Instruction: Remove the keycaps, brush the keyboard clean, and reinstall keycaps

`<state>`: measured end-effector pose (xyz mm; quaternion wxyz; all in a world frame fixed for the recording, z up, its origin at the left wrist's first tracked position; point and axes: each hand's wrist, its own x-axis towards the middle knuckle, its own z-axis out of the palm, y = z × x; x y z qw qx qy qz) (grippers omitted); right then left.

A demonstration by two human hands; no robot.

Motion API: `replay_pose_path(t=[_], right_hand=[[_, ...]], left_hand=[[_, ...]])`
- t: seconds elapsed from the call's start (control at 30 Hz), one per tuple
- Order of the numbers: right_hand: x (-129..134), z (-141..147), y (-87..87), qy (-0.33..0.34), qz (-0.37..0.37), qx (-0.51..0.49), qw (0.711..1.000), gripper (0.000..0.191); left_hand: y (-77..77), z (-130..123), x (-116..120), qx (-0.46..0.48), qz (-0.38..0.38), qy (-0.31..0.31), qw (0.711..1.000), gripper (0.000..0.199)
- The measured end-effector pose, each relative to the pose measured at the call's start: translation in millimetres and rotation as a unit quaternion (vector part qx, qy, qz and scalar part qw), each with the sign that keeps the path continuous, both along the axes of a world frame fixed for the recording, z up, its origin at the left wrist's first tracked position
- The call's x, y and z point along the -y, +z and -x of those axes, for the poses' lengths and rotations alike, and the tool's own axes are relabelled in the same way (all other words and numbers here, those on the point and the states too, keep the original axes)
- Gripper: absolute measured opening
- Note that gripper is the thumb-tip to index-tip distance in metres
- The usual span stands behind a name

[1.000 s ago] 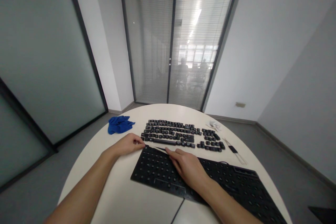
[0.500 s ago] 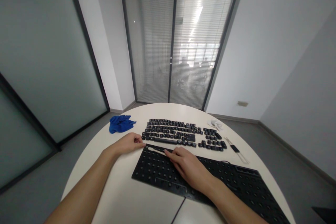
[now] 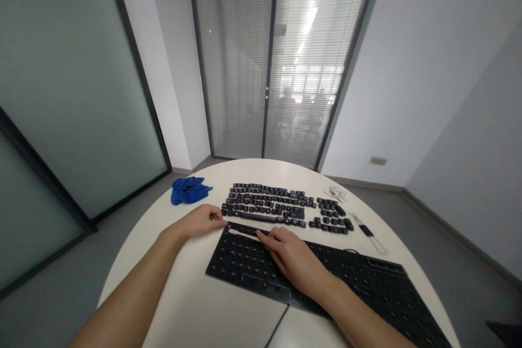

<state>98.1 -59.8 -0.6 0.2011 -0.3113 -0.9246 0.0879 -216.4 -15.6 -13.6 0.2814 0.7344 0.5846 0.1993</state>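
A black keyboard (image 3: pixel 261 285) with its keycaps off lies slantwise on the table, bare switch posts showing. My left hand (image 3: pixel 204 219) is at its far left corner, fingers curled, with the thumb and fingertip at the edge. Over the upper left part of the keyboard, my right hand (image 3: pixel 291 255) pinches a white cotton swab (image 3: pixel 243 234). The swab's tip points left, near the top row by the left hand. Part of the keyboard is hidden beneath my right hand and forearm. Loose black keycaps (image 3: pixel 261 216) stand in rows just beyond it.
A crumpled blue cloth (image 3: pixel 190 190) lies at the left of the round white table (image 3: pixel 183 293). To the right are a smaller group of keycaps (image 3: pixel 332 223), a white crumpled wad (image 3: pixel 335 192) and a wire keycap puller (image 3: pixel 367 230) with a black handle.
Both hands stay at nearly the same places. The swab looks a touch flatter, its tip slightly left along the top edge. The whole view has shifted very slightly.
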Motion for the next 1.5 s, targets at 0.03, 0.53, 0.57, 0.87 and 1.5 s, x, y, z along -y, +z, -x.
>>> replay_pose_path(t=[0.03,0.53,0.57,0.87,1.5], right_hand=[[-0.1,0.3,0.0,0.000,-0.001,-0.004,1.000,0.043],[0.5,-1.5,2.7,-0.008,0.022,-0.016,1.000,0.040],[2.0,-1.1,4.4,0.006,0.022,-0.011,1.000,0.040],[7.1,0.8,8.9,0.038,0.032,0.007,0.999,0.040],[10.9,2.7,9.9,0.073,0.019,0.010,0.997,0.041]], left_hand=[[-0.3,0.2,-0.1,0.000,0.000,0.001,1.000,0.039],[-0.6,0.1,0.5,0.000,-0.003,-0.001,1.000,0.041],[-1.1,0.3,0.3,0.000,-0.002,0.000,1.000,0.041],[-2.6,0.5,-0.2,-0.003,-0.003,0.001,1.000,0.043],[-0.2,1.1,0.7,-0.011,-0.010,-0.002,1.000,0.039]])
